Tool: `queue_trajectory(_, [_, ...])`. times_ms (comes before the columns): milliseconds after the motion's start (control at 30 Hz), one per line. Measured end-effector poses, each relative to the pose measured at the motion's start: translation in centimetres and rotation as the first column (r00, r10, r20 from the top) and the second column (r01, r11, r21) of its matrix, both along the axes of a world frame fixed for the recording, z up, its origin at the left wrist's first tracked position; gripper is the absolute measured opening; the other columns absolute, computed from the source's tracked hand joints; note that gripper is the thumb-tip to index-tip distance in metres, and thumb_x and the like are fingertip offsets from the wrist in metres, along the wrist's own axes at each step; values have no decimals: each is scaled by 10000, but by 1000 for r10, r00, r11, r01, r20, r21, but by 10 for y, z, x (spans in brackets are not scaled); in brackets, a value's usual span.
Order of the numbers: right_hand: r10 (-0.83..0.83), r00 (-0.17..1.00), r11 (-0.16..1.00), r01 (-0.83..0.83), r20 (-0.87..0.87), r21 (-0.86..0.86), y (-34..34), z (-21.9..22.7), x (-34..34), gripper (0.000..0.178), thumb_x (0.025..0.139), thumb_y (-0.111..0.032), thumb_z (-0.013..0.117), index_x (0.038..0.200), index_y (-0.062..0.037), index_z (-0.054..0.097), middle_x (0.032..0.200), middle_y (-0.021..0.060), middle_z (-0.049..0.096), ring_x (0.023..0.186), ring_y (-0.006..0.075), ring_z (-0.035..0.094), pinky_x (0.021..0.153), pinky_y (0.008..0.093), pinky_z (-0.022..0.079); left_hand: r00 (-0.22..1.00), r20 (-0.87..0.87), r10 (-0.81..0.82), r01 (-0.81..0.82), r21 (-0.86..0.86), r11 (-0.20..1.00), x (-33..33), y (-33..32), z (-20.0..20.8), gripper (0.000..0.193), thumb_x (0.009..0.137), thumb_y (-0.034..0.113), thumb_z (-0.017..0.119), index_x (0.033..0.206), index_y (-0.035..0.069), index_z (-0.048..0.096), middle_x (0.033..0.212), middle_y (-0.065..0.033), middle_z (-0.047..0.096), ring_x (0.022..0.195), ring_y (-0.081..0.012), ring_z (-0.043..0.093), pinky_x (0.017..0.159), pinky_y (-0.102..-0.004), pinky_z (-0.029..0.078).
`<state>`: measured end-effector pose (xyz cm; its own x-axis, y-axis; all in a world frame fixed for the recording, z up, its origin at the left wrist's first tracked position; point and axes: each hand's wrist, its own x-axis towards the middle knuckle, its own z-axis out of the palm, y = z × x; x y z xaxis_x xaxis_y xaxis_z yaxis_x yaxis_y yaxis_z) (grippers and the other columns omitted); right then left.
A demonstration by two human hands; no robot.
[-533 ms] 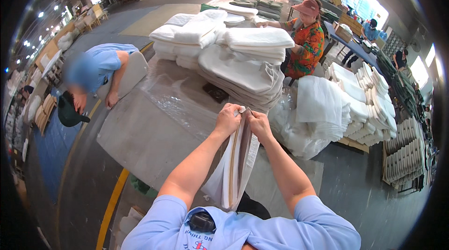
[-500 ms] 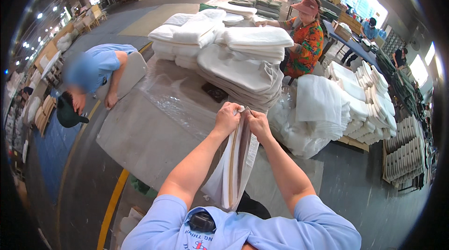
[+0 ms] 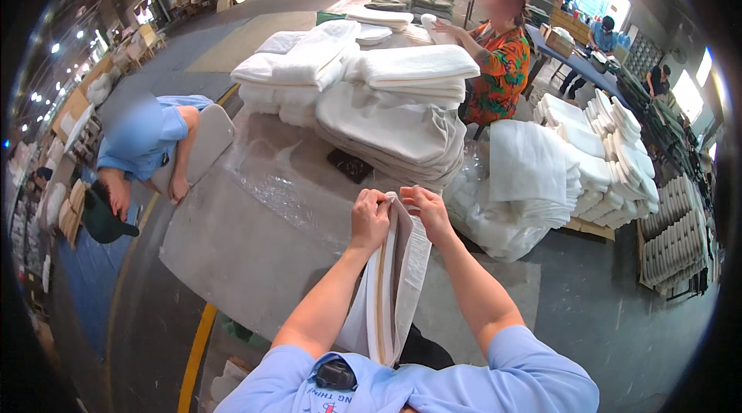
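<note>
A grey and white fabric cover [image 3: 399, 258], with a tan strip running lengthwise like a zipper edge, hangs in front of me above the table's near side. My left hand [image 3: 371, 218] pinches its top left corner. Just right of the cover's top edge is my right hand [image 3: 427, 213], fingers loosely bent and apart, not closed on the cloth. Beyond my hands stands a stack of grey covers [image 3: 386, 131], topped by folded white padding [image 3: 413, 69]. A small dark flat object [image 3: 349, 166] lies beside the stack.
Clear plastic sheeting [image 3: 270, 189] covers part of the grey table [image 3: 224, 250]. At the left table edge, a co-worker in blue [image 3: 154, 138] leans over a grey panel. Another in an orange patterned shirt [image 3: 495, 73] handles white padding. More padding stacks [image 3: 529, 165] stand at right.
My right hand has come off the cover's top edge and opened slightly; my left keeps its pinch. The orange-shirted co-worker's hands have come together at a raised white pad.
</note>
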<state>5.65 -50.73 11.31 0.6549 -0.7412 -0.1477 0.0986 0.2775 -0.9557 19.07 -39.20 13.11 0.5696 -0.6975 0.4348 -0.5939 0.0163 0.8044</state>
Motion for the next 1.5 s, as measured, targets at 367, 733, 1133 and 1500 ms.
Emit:
queue_trajectory(367, [22,984,993,-42,177,107,15,-24,24,308,1067,-255,682,1282,-35,700,1075,-3,698,983,71,621,875,260,522,990,-138,6,-12,-40,999,-11,-1,-11,32,937,47,707,931,36,678,937,-113,672,875,-290,668,790,-399,522])
queue_trajectory(733, [-60,988,977,29,143,212,-14,-31,63,457,1115,-430,548,1243,-19,701,987,71,693,943,135,633,869,312,515,986,-162,-27,26,-7,1000,-12,0,-11,56,957,-10,671,981,39,659,1181,-123,671,1135,-266,650,992,-374,513])
queue_trajectory(1133, [-139,990,963,129,-25,-238,13,-29,62,519,1142,-455,444,1452,-65,591,1150,118,688,1075,164,622,971,326,502,904,-405,-136,94,-124,988,-9,-3,-28,33,1000,5,634,985,33,626,1248,-117,662,1186,-256,624,1027,-382,492])
queue_trajectory(1500, [-136,964,925,41,230,379,-13,-58,62,796,1099,-687,265,1399,-40,619,1176,157,704,1051,236,678,948,397,559,826,-495,-268,232,-134,963,8,-10,-32,145,1084,194,617,1079,51,643,1171,-111,679,1061,-221,650,968,-353,505])
